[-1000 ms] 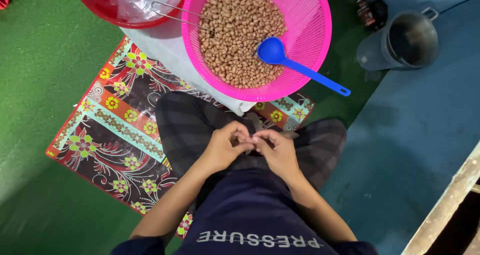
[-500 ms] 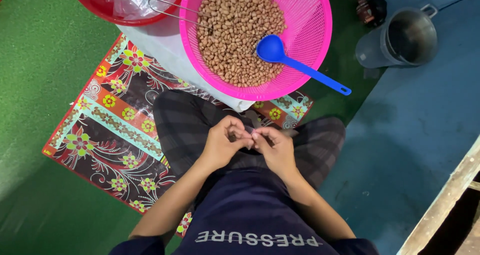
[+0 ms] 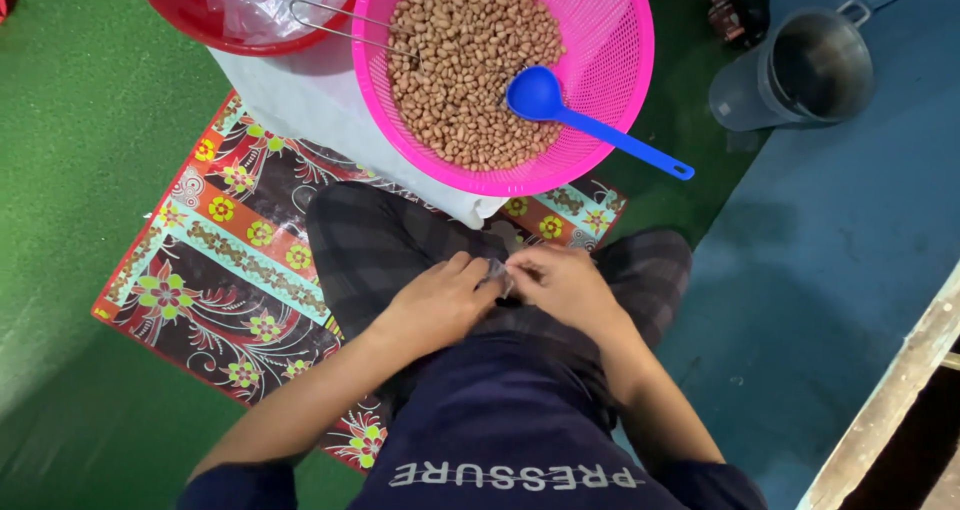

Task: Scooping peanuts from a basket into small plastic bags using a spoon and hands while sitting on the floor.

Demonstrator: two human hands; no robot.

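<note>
Head view: left hand (image 3: 440, 305) and right hand (image 3: 562, 285) meet, pinching small clear bag (image 3: 497, 273) between their fingertips.

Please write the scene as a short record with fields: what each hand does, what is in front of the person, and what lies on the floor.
left hand: pinches a small clear plastic piece over the lap
right hand: holds the same piece from the other side
in front: pink basket full of peanuts, blue scoop resting in it
beside it: red bowl with clear plastic inside
floor: flowered mat on green carpet
far right: metal pot
</note>
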